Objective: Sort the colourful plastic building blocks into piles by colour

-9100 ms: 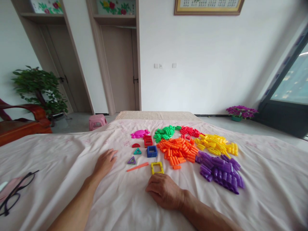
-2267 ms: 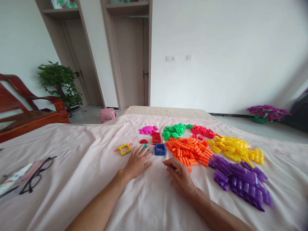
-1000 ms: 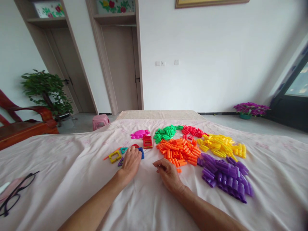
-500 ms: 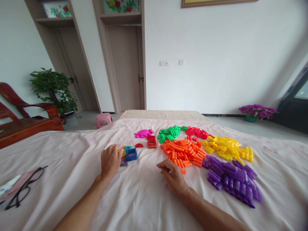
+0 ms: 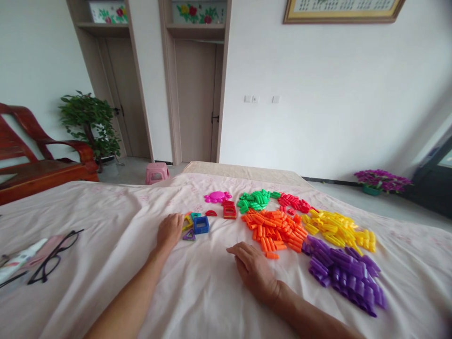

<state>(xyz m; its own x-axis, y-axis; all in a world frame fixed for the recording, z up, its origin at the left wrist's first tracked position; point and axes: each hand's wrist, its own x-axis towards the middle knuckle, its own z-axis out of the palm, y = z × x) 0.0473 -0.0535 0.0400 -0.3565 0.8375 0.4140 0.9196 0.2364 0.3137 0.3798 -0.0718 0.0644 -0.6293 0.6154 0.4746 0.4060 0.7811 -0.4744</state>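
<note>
My left hand point(image 5: 171, 230) rests on the cloth with its fingers curled down and the fingertips hidden. Against it lie a yellow magnetic tile frame point(image 5: 187, 223), a teal triangle tile point(image 5: 195, 215) and a purple triangle tile point(image 5: 189, 235). Just right of these is a stack of blue square tiles point(image 5: 201, 225). My right hand point(image 5: 252, 269) lies palm down with the forefinger stretched left, holding nothing visible. Beyond it spreads a pile of orange plastic tubes point(image 5: 277, 226). Red square tiles point(image 5: 229, 210) and a red half-round tile point(image 5: 211, 213) lie farther back.
Piles of green tubes point(image 5: 254, 200), red tubes point(image 5: 294, 202), yellow tubes point(image 5: 334, 226) and purple tubes point(image 5: 346, 273) cover the right side. A magenta flower-edged piece point(image 5: 216, 197) is at the back. Black glasses point(image 5: 52, 261) and a white tube point(image 5: 24, 258) lie left on the cloth point(image 5: 197, 292).
The view has tilted up and turned left, shifting everything in the picture. My left hand's fingers look more curled, drawn slightly off the yellow tile. My right hand's forefinger is stretched farther left.
</note>
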